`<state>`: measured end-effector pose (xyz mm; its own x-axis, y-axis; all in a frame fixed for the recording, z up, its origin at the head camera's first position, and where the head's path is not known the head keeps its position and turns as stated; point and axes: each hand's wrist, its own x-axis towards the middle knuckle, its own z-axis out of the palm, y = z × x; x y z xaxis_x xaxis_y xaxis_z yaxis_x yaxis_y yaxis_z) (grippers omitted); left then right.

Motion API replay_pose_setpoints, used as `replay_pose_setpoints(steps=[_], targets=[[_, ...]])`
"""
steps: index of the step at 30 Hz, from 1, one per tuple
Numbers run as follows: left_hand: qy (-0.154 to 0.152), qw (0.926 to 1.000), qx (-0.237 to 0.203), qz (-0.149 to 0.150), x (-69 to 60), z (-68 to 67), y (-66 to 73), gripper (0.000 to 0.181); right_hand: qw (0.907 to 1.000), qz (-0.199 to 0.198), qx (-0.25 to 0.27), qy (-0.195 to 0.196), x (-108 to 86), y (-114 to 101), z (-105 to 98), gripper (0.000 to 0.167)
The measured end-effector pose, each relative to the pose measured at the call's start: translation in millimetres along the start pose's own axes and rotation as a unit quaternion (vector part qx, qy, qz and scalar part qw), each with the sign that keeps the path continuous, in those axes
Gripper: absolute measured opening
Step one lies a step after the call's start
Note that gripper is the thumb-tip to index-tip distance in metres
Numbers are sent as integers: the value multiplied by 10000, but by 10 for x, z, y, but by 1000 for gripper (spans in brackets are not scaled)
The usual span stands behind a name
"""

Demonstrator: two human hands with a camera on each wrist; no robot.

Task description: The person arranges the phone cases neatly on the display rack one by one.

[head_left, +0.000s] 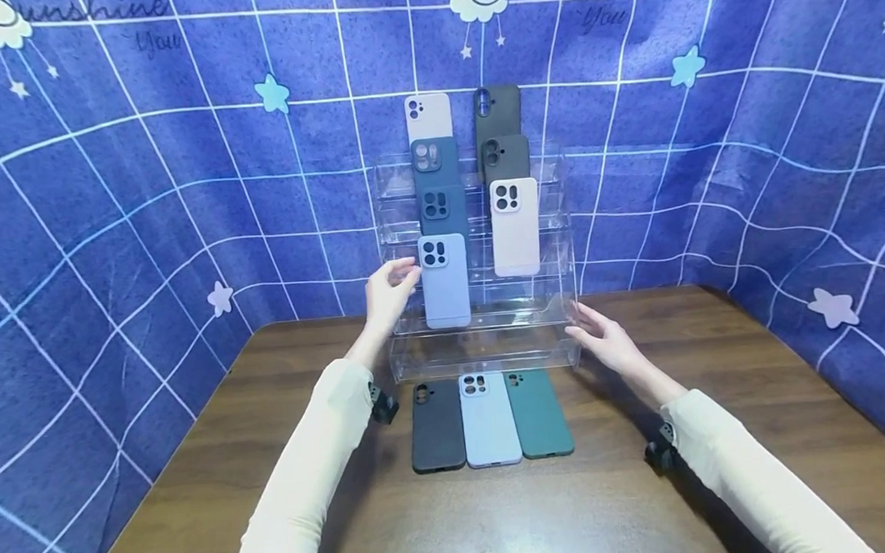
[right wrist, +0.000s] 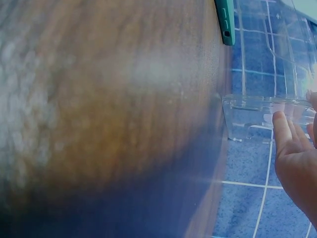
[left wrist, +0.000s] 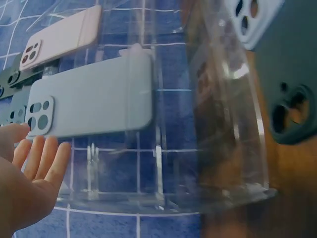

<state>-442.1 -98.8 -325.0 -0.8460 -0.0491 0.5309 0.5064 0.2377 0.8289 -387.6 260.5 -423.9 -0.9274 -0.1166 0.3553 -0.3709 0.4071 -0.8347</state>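
Observation:
My left hand (head_left: 392, 292) is at the left edge of a light blue phone case (head_left: 446, 286) that leans on a low tier of a clear stepped display stand (head_left: 520, 316). In the left wrist view its fingers (left wrist: 59, 163) are spread loosely and hold nothing; whether the fingertips touch the case, I cannot tell. At the stand's lower right side is my right hand (head_left: 610, 344), with fairly straight fingers (right wrist: 280, 124) against the clear side panel. Flat before the stand lie a black case (head_left: 438, 427), another light blue case (head_left: 490, 424) and a green case (head_left: 542, 417).
Behind the front light blue case rise two dark blue cases (head_left: 442, 211) and a pale case (head_left: 429, 117). The right column has a pale pink case (head_left: 515, 231) before two dark cases (head_left: 506, 158). A blue checked cloth (head_left: 294, 176) hangs behind the wooden table (head_left: 285, 418).

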Motion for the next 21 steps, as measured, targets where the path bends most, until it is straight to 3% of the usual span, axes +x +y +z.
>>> replay_pose_setpoints(steps=[8, 15, 21], targets=[[-351, 9988, 47, -347, -217, -129, -155, 28, 9999, -95, -60, -31, 6, 2, -10, 65], [-314, 9989, 349, 29, -373, -174, -204, 25, 9998, -85, -164, 66, 2, 7, -6, 65], [-548, 9959, 690, 183, -505, -199, -258, 24, 9999, -109, -127, 25, 17, 11, -7, 65]])
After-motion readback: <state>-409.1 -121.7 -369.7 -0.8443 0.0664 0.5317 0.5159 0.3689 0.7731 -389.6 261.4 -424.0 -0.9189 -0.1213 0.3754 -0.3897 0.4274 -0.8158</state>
